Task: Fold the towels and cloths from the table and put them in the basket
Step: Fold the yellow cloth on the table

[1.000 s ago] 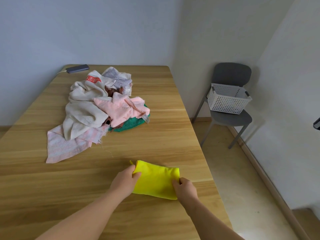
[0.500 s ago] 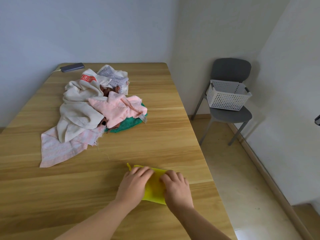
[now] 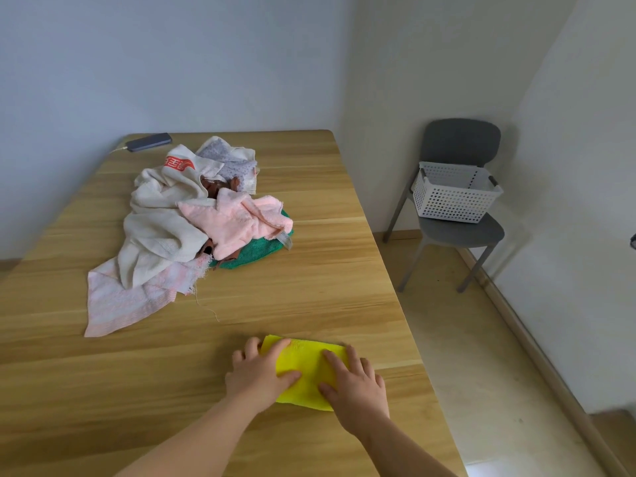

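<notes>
The folded yellow cloth (image 3: pixel 307 364) lies flat on the wooden table (image 3: pixel 309 290), close to its near right edge. The left hand (image 3: pixel 261 373) presses its left part with straight, spread fingers; the right hand (image 3: pixel 356 385) lies flat on its right part in the same way. The pile of unfolded cloths (image 3: pixel 179 228) sits at the table's middle. The white basket (image 3: pixel 451 201) stands on a grey chair (image 3: pixel 461 234), well apart from the table's right side.
</notes>
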